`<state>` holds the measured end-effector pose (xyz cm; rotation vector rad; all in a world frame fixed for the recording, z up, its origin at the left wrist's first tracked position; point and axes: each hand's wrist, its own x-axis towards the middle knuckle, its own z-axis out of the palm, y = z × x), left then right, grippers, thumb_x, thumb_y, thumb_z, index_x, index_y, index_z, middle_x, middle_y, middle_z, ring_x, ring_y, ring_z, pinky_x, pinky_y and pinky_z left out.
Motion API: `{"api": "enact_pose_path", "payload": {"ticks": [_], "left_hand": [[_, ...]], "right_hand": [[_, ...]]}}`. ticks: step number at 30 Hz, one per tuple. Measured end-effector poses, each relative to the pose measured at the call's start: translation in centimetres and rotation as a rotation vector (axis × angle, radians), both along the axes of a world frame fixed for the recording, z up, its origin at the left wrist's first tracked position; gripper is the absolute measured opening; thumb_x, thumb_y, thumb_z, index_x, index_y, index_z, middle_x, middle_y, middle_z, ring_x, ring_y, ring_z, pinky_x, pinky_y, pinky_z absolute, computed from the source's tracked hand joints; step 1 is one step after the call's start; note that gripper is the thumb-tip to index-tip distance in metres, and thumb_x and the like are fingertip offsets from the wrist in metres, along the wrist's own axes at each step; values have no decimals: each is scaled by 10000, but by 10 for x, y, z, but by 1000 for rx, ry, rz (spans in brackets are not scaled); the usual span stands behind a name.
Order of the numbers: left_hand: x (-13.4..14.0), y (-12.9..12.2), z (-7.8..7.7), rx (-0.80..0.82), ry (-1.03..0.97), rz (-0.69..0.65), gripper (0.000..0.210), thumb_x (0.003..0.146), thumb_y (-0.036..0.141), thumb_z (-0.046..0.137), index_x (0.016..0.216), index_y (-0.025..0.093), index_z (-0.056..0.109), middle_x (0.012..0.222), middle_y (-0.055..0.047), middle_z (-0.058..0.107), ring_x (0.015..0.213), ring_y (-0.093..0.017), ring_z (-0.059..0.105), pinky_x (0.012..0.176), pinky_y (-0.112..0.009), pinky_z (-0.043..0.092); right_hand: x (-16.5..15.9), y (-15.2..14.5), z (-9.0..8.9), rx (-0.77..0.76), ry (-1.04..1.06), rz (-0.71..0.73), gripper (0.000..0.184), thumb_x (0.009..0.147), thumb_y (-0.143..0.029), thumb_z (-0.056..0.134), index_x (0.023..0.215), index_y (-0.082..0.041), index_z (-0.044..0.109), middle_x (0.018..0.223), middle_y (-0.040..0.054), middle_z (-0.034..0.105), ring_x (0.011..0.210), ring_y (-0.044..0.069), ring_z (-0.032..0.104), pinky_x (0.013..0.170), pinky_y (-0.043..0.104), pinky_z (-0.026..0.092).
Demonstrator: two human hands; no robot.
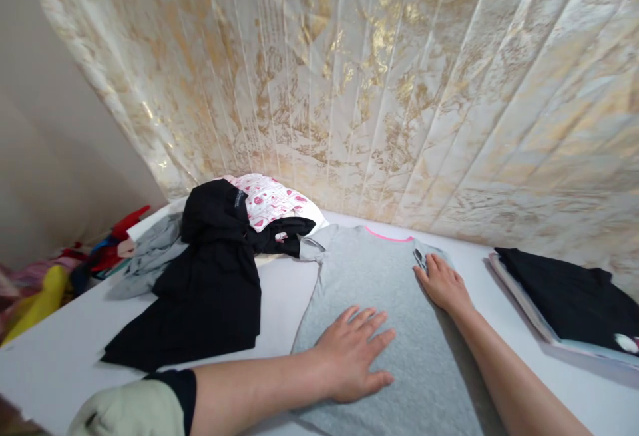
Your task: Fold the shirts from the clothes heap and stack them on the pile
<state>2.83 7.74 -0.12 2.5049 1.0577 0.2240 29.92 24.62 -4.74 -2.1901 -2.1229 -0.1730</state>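
Observation:
A grey T-shirt (369,289) with a pink neckline edge lies spread on the white table, its neck end toward the curtain. My left hand (354,356) rests flat on the middle of the shirt, fingers spread. Up at the right shoulder, my right hand (442,281) lies on the cloth near the sleeve, which looks bunched or folded there. Its fingers are stretched out over the fabric. The left sleeve sticks out toward a heap of clothes. The shirt's lower end runs out of view.
Left of the shirt is a heap with a black garment (214,289), a white and pink printed cloth (272,200) and a grey garment (154,256). A folded stack topped by a black garment (569,296) lies at the right. Behind hangs a gold-patterned curtain (349,90). Colourful clothes (54,283) lie beyond the table's left edge.

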Motion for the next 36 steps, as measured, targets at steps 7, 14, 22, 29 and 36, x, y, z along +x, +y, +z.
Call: {"api": "enact_pose_path", "payload": {"ticks": [7,14,22,29,36], "left_hand": [[31,-7,-1,-42,-50,-53,665,921,579,342,1474,212,303,1572,-120,187,1456,-288,128,1165,-525,75],[30,-2,-6,-45,-143,-71,583,926,538,384,1422,232,382,1544,-102,298,1431,-276,219,1161,-515,112],[8,14,29,-97,-32,-136,277,880,371,514,1054,226,674,1117,-70,684,1050,-240,620,938,-366,444],[-35,71,46,274,88,459,300,876,152,447,1116,224,611,1190,-83,638,1133,-247,556,1002,-395,381],[-80,143,27,273,152,705,405,806,115,537,1196,220,562,1209,-102,597,1152,-249,521,936,-346,408]], "right_hand": [[24,-10,2,-15,-1,-31,620,947,-484,246,1458,-140,327,1513,125,332,1391,235,299,1104,420,263],[-39,-14,44,39,18,63,599,954,-437,322,1448,-98,334,1507,153,335,1377,265,314,1105,431,249],[-151,-30,35,-15,234,474,574,962,-453,325,1462,-170,333,1521,88,332,1388,214,300,1122,390,229],[-154,-36,17,-22,184,497,563,965,-463,320,1477,-230,313,1544,48,287,1413,220,238,1135,429,175],[-155,-39,25,-15,222,539,533,958,-488,346,1455,-297,348,1531,28,322,1407,216,252,1137,445,162]]}}
